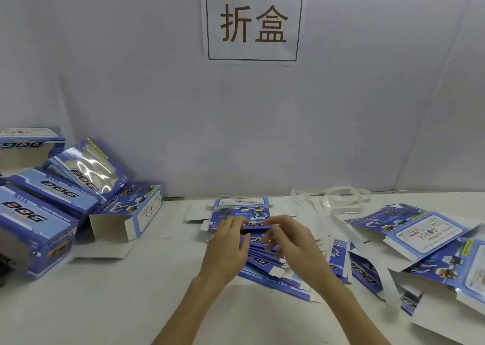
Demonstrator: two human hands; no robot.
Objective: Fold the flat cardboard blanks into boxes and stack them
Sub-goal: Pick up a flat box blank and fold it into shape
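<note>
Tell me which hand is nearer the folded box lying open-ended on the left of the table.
Left. The left hand rests on the fanned flat blanks, on the side toward the open-ended box. The right hand hovers over the same blanks, farther from it.

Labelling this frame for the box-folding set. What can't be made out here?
- Head view: the fanned stack of flat blue printed cardboard blanks is partly covered by the left hand and right hand; the grip on them is unclear.
- Fingers are motion-blurred.
- Folded blue cardboard boxes at the left are cut off by the frame edge; count unknown.
- Small print on the loose blue blanks at the right is illegible, and the pile runs past the frame edge.
</note>
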